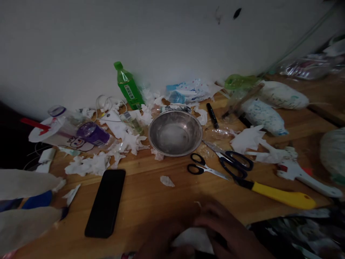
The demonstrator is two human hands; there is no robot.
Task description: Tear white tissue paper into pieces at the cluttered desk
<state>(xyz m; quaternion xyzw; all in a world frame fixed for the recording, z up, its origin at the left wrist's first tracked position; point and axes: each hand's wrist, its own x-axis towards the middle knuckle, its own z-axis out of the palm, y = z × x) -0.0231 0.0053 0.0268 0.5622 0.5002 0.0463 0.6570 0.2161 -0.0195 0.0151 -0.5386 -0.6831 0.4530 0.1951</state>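
Note:
Both of my hands are low at the near edge of a wooden table (151, 194), close together in dim light. My left hand (161, 241) and my right hand (229, 233) have curled fingers closed on a piece of white paper or tissue (192, 239) between them. A black phone (106, 202) lies face down to the left of my hands. Just beyond them sits a small white scrap (167, 181).
A steel bowl (175, 132) sits mid-table, with two pairs of scissors (206, 168) (234, 162) and a yellow-handled tool (280, 195) to its right. Torn tissue, a green bottle (128, 86), a tipped plastic cup (78, 135), a black marker (212, 115) and bags clutter the back by the wall.

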